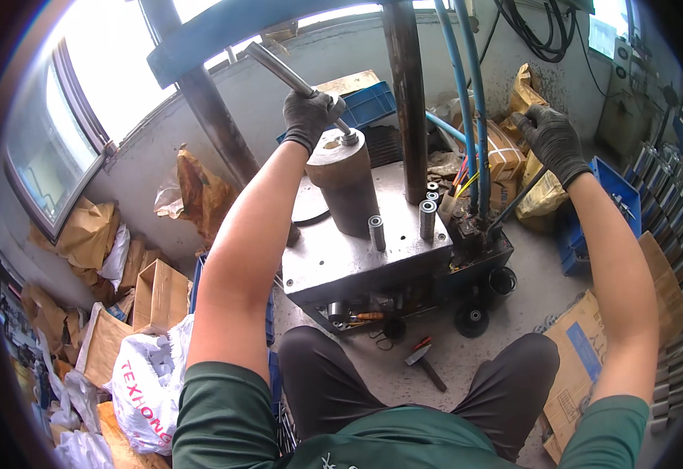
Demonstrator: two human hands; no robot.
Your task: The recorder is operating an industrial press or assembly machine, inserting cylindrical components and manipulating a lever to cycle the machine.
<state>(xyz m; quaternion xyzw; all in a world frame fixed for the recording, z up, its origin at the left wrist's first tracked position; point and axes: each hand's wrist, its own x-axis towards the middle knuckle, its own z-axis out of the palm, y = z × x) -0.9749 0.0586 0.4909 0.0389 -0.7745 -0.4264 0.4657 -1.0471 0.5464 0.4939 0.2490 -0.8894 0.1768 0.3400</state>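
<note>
My left hand (308,119), in a dark grey glove, is wrapped round a shiny metal rod (279,69) with a thicker collar. The rod leans up to the left, and its thin lower end meets the top of a large metal cylinder (347,187). The cylinder stands upright on a steel press table (341,270). At the right, my right hand (552,144), gloved too, is closed round the upper end of a dark lever (517,199). That lever slants down to a valve block (470,230) beside the table. Two short ridged metal sleeves (377,233) stand near the table's front.
A blue crossbeam (224,35) and dark columns (405,102) frame the table. Blue hoses (480,117) run down to the valve. A hammer (427,366) lies on the floor between my knees. Bags (150,383) and a wooden box (159,295) fill the left; a blue crate (615,203) is right.
</note>
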